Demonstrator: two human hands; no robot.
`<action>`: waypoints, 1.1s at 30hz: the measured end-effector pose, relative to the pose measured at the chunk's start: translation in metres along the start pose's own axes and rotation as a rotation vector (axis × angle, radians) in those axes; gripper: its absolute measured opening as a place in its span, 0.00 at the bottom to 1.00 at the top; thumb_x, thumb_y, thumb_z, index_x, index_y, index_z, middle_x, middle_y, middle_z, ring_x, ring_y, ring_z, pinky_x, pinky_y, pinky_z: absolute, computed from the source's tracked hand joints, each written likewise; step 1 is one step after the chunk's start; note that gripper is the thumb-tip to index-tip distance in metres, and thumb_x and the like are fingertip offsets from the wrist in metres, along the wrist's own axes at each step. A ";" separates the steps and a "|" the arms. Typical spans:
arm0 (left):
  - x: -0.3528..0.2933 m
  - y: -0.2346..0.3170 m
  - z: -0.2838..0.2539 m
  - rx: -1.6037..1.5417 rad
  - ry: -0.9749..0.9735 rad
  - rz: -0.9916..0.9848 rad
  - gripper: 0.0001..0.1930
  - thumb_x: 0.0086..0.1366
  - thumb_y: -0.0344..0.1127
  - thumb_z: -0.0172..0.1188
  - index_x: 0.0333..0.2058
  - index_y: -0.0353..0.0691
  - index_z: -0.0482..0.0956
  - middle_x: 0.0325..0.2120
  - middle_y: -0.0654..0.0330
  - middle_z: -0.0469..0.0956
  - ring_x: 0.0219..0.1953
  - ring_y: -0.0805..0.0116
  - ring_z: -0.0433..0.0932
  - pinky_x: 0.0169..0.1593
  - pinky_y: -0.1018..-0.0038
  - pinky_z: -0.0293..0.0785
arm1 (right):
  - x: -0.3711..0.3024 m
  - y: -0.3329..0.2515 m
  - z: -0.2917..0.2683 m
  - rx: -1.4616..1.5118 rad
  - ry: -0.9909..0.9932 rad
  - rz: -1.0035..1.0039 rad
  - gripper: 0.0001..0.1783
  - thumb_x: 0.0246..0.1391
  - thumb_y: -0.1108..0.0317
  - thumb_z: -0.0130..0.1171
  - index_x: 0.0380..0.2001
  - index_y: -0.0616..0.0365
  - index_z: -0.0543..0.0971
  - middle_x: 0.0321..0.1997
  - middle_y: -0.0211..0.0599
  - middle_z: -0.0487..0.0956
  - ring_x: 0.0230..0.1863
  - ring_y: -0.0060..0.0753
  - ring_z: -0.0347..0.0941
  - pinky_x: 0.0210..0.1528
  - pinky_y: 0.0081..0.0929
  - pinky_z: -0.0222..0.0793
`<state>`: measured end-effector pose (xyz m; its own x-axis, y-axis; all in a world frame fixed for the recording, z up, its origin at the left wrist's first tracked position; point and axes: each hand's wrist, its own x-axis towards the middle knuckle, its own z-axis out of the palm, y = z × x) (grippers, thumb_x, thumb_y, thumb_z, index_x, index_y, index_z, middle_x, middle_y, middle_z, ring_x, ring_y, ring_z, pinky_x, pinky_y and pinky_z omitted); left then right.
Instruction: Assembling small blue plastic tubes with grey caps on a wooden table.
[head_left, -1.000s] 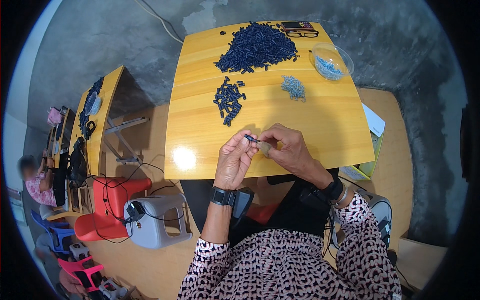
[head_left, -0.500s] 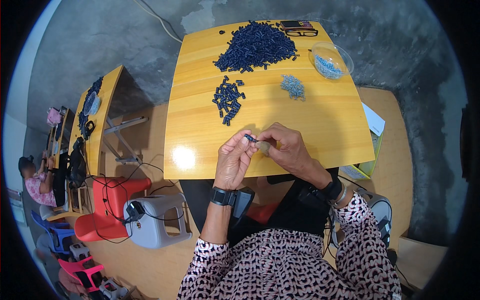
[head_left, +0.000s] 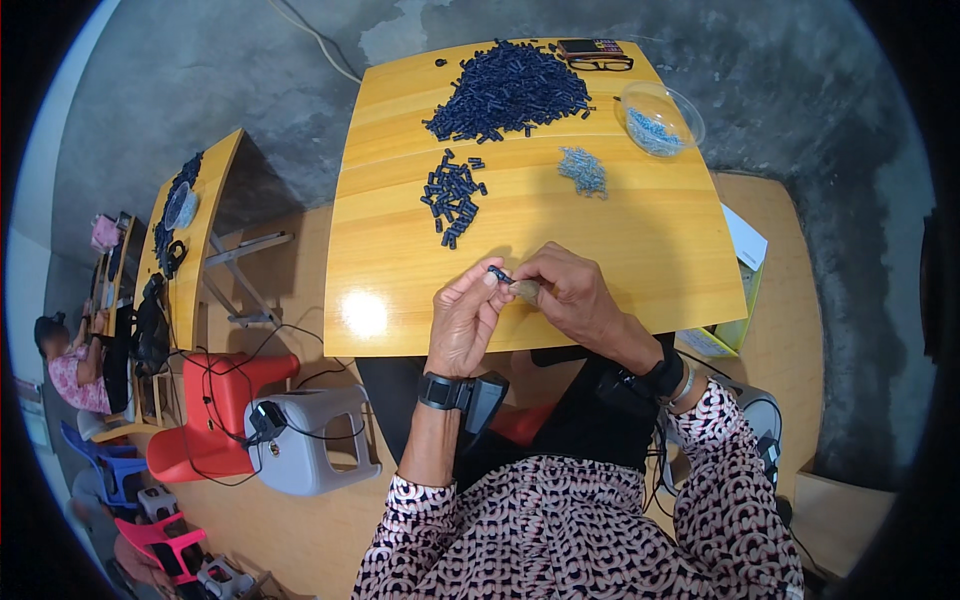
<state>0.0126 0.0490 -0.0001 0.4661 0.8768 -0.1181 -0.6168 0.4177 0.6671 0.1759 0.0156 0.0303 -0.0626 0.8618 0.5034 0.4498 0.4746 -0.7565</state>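
Observation:
My left hand (head_left: pixel 464 318) is closed in a pinch on a small dark blue tubular piece (head_left: pixel 497 272), just above the table's near edge. Close beside it, my right hand (head_left: pixel 572 296) is also pinched, with a small brownish rounded thing (head_left: pixel 525 290) at its fingertips, up against the piece's near end. Its exact kind is too small to make out. Beyond my hands lie a loose cluster of similar dark blue pieces (head_left: pixel 452 200) and, to the right, a little heap of light blue-grey small parts (head_left: pixel 583 172).
On the yellow wooden table (head_left: pixel 400 290), a large dark blue heap (head_left: pixel 510 90) lies at the far side. A clear plastic bowl (head_left: pixel 690 115) holds more light blue parts. Eyeglasses (head_left: pixel 600 64) lie by a dark calculator-like device (head_left: pixel 590 48). Stools and another person (head_left: pixel 80 370) are at left.
Almost nothing differs. The whole view has shifted slightly, and my hands keep the same pinch on the dark blue piece and the brownish thing.

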 end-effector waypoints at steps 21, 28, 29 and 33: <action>-0.001 0.000 0.006 0.063 0.043 -0.006 0.12 0.62 0.25 0.55 0.44 0.28 0.74 0.35 0.58 0.76 0.34 0.73 0.75 0.40 0.79 0.72 | -0.002 0.006 0.005 -0.073 0.054 -0.122 0.07 0.41 0.80 0.58 0.28 0.62 0.74 0.24 0.39 0.72 0.27 0.40 0.69 0.27 0.30 0.64; -0.001 0.000 0.002 0.058 0.016 -0.020 0.14 0.62 0.25 0.55 0.46 0.28 0.73 0.34 0.58 0.76 0.33 0.74 0.74 0.38 0.80 0.71 | -0.001 0.006 0.000 0.003 0.014 -0.038 0.09 0.38 0.81 0.55 0.28 0.61 0.72 0.25 0.42 0.72 0.30 0.44 0.71 0.31 0.33 0.67; -0.001 0.000 0.002 0.059 0.016 -0.019 0.14 0.62 0.25 0.55 0.46 0.28 0.73 0.34 0.58 0.76 0.33 0.74 0.74 0.38 0.80 0.71 | 0.000 0.007 -0.001 -0.002 0.001 -0.023 0.11 0.38 0.82 0.55 0.30 0.61 0.73 0.26 0.41 0.72 0.31 0.44 0.71 0.32 0.33 0.68; 0.000 0.001 -0.002 0.043 -0.028 -0.044 0.13 0.62 0.25 0.54 0.45 0.29 0.74 0.33 0.59 0.77 0.32 0.74 0.73 0.37 0.80 0.71 | 0.005 0.004 -0.007 -0.009 -0.073 -0.022 0.17 0.40 0.79 0.58 0.38 0.59 0.72 0.31 0.41 0.72 0.35 0.42 0.73 0.35 0.32 0.70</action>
<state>0.0110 0.0500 -0.0009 0.5098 0.8507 -0.1278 -0.5682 0.4445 0.6925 0.1835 0.0210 0.0328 -0.1373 0.8619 0.4881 0.4554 0.4925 -0.7417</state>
